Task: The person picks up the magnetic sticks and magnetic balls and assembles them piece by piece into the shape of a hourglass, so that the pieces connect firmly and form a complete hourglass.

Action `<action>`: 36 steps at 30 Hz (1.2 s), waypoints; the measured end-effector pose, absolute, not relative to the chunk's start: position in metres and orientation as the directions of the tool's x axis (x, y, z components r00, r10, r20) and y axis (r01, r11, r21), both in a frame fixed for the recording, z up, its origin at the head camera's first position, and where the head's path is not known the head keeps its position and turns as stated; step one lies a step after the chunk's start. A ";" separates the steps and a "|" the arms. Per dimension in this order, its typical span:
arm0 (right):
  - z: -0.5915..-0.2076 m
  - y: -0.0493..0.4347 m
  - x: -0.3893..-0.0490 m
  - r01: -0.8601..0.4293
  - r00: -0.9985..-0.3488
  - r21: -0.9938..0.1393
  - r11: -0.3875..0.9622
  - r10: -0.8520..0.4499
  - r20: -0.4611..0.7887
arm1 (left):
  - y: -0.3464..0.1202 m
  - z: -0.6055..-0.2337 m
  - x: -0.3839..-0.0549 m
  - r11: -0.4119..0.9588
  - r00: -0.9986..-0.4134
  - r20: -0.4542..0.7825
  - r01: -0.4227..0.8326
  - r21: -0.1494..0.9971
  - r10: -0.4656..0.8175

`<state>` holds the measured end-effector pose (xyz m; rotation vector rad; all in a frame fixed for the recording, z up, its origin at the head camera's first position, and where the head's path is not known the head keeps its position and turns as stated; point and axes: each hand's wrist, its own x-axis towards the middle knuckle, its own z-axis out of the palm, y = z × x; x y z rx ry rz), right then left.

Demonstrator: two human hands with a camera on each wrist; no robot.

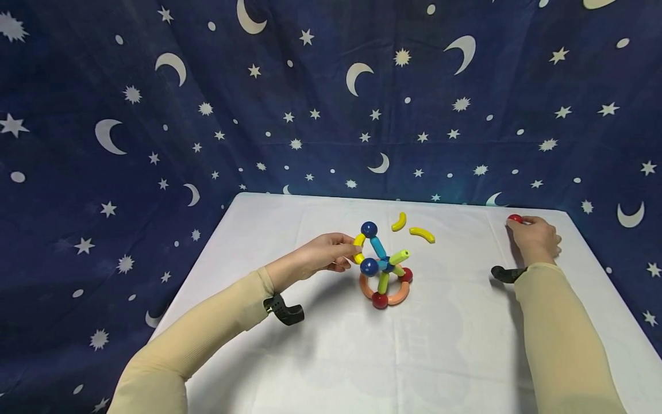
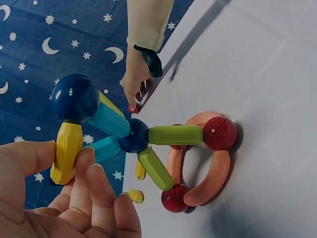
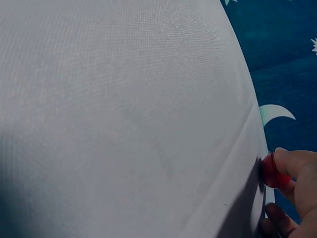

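My left hand [image 1: 326, 254] pinches a yellow curved rod [image 2: 67, 151] between thumb and fingers. The rod joins two dark blue balls [image 1: 369, 229] at the upper left of a magnetic ball-and-stick build. Light blue sticks [image 1: 378, 248] run from those balls to a central blue ball [image 2: 133, 136]. Below it, green sticks [image 2: 175, 135] lead down to red balls [image 1: 380, 301] in a ring of orange curved rods [image 2: 214, 179]. One more green stick [image 1: 400, 257] juts out with a free end. Far right, my right hand [image 1: 535, 237] grips a loose red ball [image 3: 271, 171] near the table's back edge.
Two loose yellow curved rods [image 1: 422, 234] lie behind the build on the white-covered table [image 1: 331, 356]. A dark blue cloth [image 1: 331, 86] with moons and stars hangs behind and at the sides. Each wrist wears a black strap [image 1: 285, 311].
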<state>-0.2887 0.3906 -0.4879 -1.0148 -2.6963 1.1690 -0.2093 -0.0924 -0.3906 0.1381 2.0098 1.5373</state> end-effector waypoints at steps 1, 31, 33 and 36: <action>-0.488 0.391 -0.288 0.553 -0.786 -0.662 0.506 0.580 -0.213 | -0.092 -0.390 -0.209 0.325 -0.815 -0.393 -0.268 0.907 0.426; -0.423 0.240 -0.190 -0.266 -0.963 -0.853 0.449 -0.162 0.215 | -0.094 -0.391 -0.209 0.314 -0.814 -0.378 -0.254 0.915 0.441; -0.421 0.232 -0.182 -0.312 -0.947 -0.852 0.419 -0.209 0.244 | -0.094 -0.391 -0.209 0.312 -0.813 -0.378 -0.255 0.915 0.444; -0.420 0.226 -0.175 -0.339 -0.936 -0.853 0.397 -0.236 0.262 | -0.093 -0.391 -0.209 0.311 -0.811 -0.375 -0.251 0.917 0.450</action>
